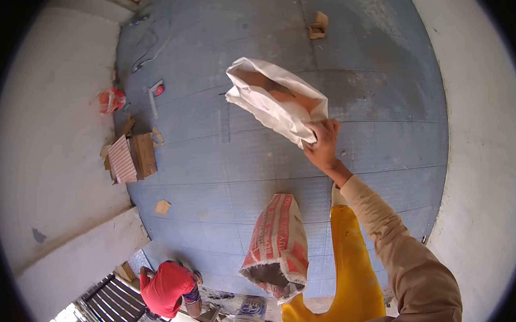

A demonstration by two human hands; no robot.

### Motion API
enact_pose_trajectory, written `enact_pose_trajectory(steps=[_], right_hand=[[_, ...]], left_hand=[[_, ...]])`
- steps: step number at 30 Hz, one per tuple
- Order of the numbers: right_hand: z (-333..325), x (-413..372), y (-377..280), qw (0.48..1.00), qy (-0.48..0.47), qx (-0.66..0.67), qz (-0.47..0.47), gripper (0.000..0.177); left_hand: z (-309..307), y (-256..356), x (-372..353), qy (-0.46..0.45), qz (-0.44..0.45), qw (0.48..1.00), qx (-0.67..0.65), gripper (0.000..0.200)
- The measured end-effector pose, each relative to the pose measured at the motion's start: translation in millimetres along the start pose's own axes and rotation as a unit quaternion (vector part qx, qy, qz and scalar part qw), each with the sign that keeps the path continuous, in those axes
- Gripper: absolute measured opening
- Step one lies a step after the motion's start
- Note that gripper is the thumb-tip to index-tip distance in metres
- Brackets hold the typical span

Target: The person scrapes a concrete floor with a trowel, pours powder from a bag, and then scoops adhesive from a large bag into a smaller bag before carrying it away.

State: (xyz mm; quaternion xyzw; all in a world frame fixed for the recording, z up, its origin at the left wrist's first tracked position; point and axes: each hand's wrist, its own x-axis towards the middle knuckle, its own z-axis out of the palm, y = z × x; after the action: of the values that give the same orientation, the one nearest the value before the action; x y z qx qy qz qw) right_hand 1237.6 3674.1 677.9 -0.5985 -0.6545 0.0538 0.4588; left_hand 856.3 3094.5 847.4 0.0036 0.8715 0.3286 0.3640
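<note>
Single head view: camera worn on the person's head, looking forward and steeply down onto the blue-grey floor. Very wide coverage; left wall and right wall bowed at the sides. Tan sleeve close at lower right, right hand farther out.

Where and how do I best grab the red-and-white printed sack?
I'd take the sack by the frayed rim of its mouth, from the wearer's side, thumb inside, fingers outside: the mouth gapes that way, and the loose edge looks thin enough to pinch. Its other end points away.
</note>
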Motion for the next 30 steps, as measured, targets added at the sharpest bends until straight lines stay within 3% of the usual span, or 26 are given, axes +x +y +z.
enact_pose_trajectory(steps=[1,2,3,6,7,8,11,12,13,15,16,18,20,21,23,25,27,29,30], right_hand=[[2.3,-12.3,-28.7,1.000,-0.010,0.027,0.001,0.042],[3.5,-25.8,-58.8,0.999,-0.015,0.037,-0.010,0.042],[3.6,-38.9,-86.9,0.998,-0.008,0.058,0.028,0.040],[4.0,-85.4,-163.8,0.989,-0.004,0.103,0.104,0.035],[4.4,-106.0,-191.4,0.980,-0.007,0.125,0.152,0.033],[-5.2,-117.9,-231.5,0.951,-0.022,0.220,0.215,0.027],[-12.8,-174.3,-323.5,0.938,-0.028,0.214,0.270,0.023],[-10.9,-196.7,-346.8,0.969,-0.034,0.138,0.201,0.021],[-3.8,-221.3,-372.5,0.959,-0.034,0.134,0.246,0.023],[9.6,-273.0,-410.6,0.958,-0.063,0.109,0.256,0.025],[18.0,-300.0,-427.4,0.943,-0.072,0.113,0.304,0.025],[45.8,-354.9,-448.5,0.919,-0.071,0.110,0.371,0.025],[76.6,-422.0,-450.2,0.880,-0.078,0.114,0.454,0.026],[89.6,-452.2,-447.9,0.844,-0.089,0.127,0.513,0.026],[98.6,-486.6,-450.9,0.718,-0.134,0.157,0.665,0.027],[127.7,-571.1,-413.7,0.716,-0.145,0.100,0.675,0.021],[149.4,-668.5,-375.6,0.706,-0.051,0.152,0.689,0.022],[118.8,-664.7,-377.4,0.626,0.013,0.296,0.722,0.027],[111.7,-681.3,-364.6,0.605,0.004,0.289,0.742,0.026]], left_hand=[[-14.3,-20.4,8.3,0.043,0.001,0.987,0.155,0.056],[22.0,23.8,-6.9,0.112,-0.094,0.949,-0.279,0.014],[30.4,30.5,1.5,0.146,-0.100,0.949,-0.260,0.007],[-22.0,-34.7,84.8,0.054,-0.114,0.926,-0.356,0.010],[-31.2,-40.7,106.4,0.009,-0.089,0.927,-0.364,0.011],[-25.4,-21.6,115.6,0.042,-0.072,0.929,-0.361,0.010],[-76.3,-67.3,186.5,-0.046,-0.041,0.929,-0.365,0.007],[-86.8,-58.2,190.0,-0.032,-0.029,0.948,-0.316,0.007],[-96.7,-57.3,194.7,-0.024,-0.039,0.946,-0.320,0.007],[-131.3,-60.8,198.2,-0.070,0.062,0.968,-0.233,0.007],[-151.8,-62.8,194.7,-0.083,0.050,0.972,-0.214,0.007],[-168.8,-63.9,188.5,-0.089,0.101,0.977,-0.166,0.008],[-182.0,-65.8,177.1,-0.108,0.097,0.978,-0.149,0.009],[-186.4,-67.6,172.0,-0.111,0.101,0.979,-0.136,0.010],[-189.6,-77.7,166.8,-0.117,0.098,0.980,-0.125,0.010],[-195.0,-93.4,160.9,-0.154,0.094,0.978,-0.104,0.006],[-190.0,-103.5,153.2,-0.166,0.087,0.977,-0.104,0.009],[-178.4,-112.7,149.3,-0.181,0.079,0.976,-0.091,0.012],[-169.3,-122.2,152.0,-0.196,0.085,0.971,-0.104,0.013]])
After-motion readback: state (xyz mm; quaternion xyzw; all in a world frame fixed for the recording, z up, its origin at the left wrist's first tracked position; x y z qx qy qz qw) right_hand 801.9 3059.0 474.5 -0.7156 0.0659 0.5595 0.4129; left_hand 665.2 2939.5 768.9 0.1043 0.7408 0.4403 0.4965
